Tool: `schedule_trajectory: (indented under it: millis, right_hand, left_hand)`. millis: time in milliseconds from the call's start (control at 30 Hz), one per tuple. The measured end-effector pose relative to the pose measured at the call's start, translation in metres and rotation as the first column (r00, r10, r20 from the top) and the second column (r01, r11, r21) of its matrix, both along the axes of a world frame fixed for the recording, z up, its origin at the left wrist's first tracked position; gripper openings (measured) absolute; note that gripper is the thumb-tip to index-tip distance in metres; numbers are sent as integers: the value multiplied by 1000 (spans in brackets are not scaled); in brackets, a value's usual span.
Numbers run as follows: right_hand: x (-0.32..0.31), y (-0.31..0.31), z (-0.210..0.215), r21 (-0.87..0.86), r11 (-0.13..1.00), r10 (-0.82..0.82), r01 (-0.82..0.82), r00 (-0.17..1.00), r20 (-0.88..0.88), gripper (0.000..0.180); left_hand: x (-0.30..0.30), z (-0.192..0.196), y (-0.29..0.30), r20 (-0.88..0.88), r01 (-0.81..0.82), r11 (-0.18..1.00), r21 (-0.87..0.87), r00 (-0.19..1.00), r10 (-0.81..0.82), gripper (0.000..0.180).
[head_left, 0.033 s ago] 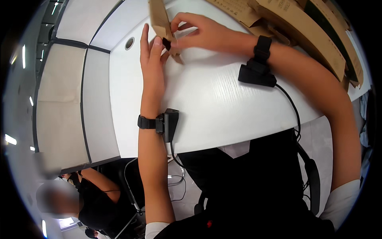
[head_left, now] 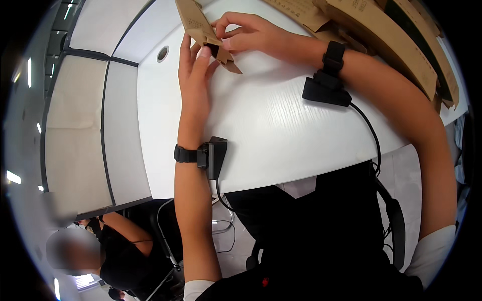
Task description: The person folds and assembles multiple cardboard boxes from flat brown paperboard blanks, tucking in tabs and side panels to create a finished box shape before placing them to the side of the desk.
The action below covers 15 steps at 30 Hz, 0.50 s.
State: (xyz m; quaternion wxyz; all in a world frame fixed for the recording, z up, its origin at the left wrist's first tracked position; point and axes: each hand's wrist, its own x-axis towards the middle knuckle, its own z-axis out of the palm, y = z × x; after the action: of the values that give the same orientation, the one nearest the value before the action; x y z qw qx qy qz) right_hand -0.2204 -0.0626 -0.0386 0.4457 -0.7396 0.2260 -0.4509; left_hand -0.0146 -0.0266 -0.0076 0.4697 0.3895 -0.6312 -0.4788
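Head view: brown carton (head_left: pixel 193 20) tilted above far part of surface (head_left: pixel 261 120), dark open end nearest. Left hand (head_left: pixel 195 70) clamped on that end, apparently steadying it. Right hand (head_left: pixel 253 35) at carton's right edge, perhaps bracing; pinch cannot be told. Cardboard pieces (head_left: pixel 381 42) lie upper right, presumably within reach.

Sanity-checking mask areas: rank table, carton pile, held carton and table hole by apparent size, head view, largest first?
1. Table
2. Carton pile, cut off at the top
3. Held carton, also cut off there
4. Table hole
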Motion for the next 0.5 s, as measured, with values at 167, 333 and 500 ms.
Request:
schedule_trajectory:
  millis: [167,333,500]
  right_hand:
    - [7,15,13,390,904,58,-174,955,291,52]
    - [2,25,12,454,876,-8,-166,934,358,79]
    - [-17,-1,4,514,584,181,-628,718,672,76]
  left_hand:
    - [-11,3,12,-13,55,997,-58,998,-56,72]
    - [-6,-7,8,45,154,984,-83,987,-151,71]
    - [-12,-5,10,99,162,972,-173,984,-146,71]
